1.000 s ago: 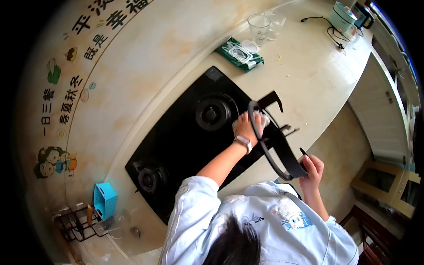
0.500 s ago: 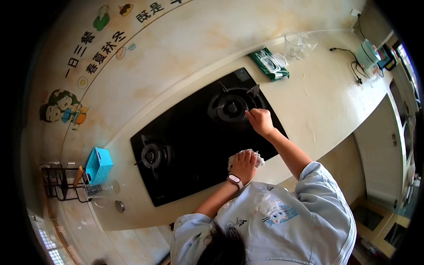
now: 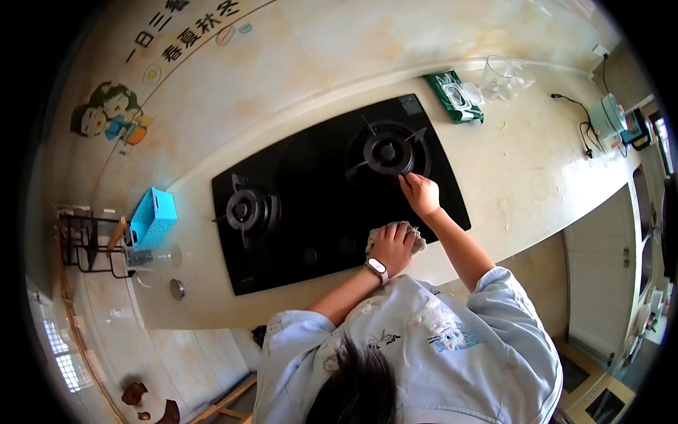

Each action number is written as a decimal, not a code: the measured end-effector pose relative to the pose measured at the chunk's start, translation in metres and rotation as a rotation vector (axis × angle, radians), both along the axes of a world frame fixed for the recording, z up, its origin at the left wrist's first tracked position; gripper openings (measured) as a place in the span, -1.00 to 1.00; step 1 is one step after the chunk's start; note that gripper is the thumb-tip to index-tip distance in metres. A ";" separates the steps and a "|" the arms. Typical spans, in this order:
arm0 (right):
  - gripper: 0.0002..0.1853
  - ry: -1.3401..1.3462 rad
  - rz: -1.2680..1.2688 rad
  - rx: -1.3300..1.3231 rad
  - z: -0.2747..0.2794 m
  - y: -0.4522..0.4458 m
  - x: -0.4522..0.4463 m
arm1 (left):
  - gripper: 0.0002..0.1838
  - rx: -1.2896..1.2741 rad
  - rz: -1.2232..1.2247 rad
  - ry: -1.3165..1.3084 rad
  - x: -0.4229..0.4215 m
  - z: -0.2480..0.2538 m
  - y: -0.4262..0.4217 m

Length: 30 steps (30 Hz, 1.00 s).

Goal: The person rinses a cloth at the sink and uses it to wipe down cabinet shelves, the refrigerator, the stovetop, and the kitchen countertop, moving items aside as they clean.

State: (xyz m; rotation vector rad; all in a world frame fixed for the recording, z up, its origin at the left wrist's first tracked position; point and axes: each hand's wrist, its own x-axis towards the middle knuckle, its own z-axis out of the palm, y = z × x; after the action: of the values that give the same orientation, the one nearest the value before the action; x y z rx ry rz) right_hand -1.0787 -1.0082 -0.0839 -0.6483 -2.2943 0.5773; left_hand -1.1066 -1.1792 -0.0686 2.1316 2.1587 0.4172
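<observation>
My left hand [image 3: 393,247], with a band on the wrist, presses down on a crumpled pale cloth [image 3: 418,245] at the front edge of the black gas cooktop [image 3: 311,177]. Its fingers lie over the cloth, so part of it is hidden. Farther right, my right hand [image 3: 422,194] is closed at the near side of the right burner [image 3: 388,152]. The thumb and fingers pinch a prong of the dark pan support [image 3: 358,169] there; the fingers hide most of that prong. The left burner [image 3: 244,208] has its own pan support and is untouched.
A green wet-wipes pack [image 3: 455,95] and a clear glass [image 3: 497,76] stand behind the cooktop's right side. A cable [image 3: 586,131] lies farther right. Left are a blue basket [image 3: 155,218], a black rack [image 3: 85,244], a glass jug [image 3: 155,258] and a round lid [image 3: 177,289].
The camera view has tilted and shifted, moving the cooktop and walls in the picture. Both hands keep their places, the left on the cloth and the right at the burner.
</observation>
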 end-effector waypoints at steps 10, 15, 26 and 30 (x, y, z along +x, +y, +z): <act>-0.78 -0.072 -0.184 -0.187 0.034 -0.037 0.053 | -0.58 0.189 -0.044 -0.292 -0.029 0.011 -0.056; -0.84 -0.093 -0.183 -0.290 0.040 -0.053 0.097 | -0.62 0.626 0.606 -0.146 -0.070 0.033 -0.166; -0.94 0.007 -0.129 -0.533 0.031 -0.130 0.130 | -0.39 -0.053 1.523 0.229 -0.183 -0.023 -0.268; -0.96 0.037 -0.156 -0.615 0.041 -0.143 0.131 | -0.47 0.051 1.598 0.211 -0.218 -0.028 -0.265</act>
State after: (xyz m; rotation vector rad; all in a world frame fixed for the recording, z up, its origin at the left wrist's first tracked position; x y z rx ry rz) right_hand -0.9474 -1.1509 -0.0427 -1.0787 -1.9964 1.2214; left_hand -1.3251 -1.4443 -0.0962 -0.0295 3.4378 0.2548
